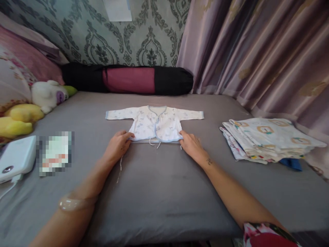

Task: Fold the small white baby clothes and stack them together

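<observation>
A small white baby shirt [155, 122] lies flat on the grey bed [159, 192], sleeves spread to both sides. The left hand [117, 145] pinches the lower left corner of the shirt's hem, and the right hand [191, 145] pinches the lower right corner; so each grip is closed on the hem, with the shirt stretched between them. Thin tie strings [154, 143] hang loose from the hem between the two grips. To the right of the right hand, well apart, is a stack of folded cloths [269, 139]. To the left of the left hand are a white box [16, 158] and soft toys [31, 109]. I think a string may be caught under a fold, or an uneven pull may wrinkle the thin fabric.
</observation>
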{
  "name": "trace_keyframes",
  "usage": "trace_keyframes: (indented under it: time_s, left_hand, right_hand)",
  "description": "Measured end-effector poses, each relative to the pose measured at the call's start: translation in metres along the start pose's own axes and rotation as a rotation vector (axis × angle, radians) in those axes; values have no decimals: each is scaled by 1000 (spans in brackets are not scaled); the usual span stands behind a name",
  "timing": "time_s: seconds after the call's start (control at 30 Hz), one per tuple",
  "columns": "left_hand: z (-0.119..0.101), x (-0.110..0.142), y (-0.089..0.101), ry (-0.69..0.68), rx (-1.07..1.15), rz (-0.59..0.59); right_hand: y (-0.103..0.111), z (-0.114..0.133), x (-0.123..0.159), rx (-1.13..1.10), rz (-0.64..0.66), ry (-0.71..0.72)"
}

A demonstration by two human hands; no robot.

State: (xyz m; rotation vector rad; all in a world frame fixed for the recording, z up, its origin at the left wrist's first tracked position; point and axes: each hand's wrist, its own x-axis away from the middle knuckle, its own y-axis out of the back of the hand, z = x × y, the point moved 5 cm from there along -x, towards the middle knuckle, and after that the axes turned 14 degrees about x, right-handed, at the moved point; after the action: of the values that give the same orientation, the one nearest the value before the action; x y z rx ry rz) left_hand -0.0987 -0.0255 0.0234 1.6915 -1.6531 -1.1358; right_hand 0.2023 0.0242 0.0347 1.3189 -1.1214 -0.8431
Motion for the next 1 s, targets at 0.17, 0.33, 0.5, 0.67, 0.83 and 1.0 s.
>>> trace_keyframes:
  time_s: [0.17,0.33,0.5,0.67,0.83,1.0]
  left_hand:
    - [-10,1,3,8,-154,49]
    - [-20,2,4,-14,-258,82]
    - [-40,-7,-1,-63,-249,190]
    - [-77,-31,-23,-141,-91,228]
    - [-92,-45,-47,34,-134,233]
    - [-96,-46,-49,160,-123,195]
  right_hand:
    - [-4,-5,-4,25,-5,21]
    - [3,-3,2,113,-143,93]
    - [26,27,9,242,-389,289]
    - [35,68,4,190,-434,435]
    - [23,78,-3,23,-318,390]
    - [24,69,-24,-120,-91,495]
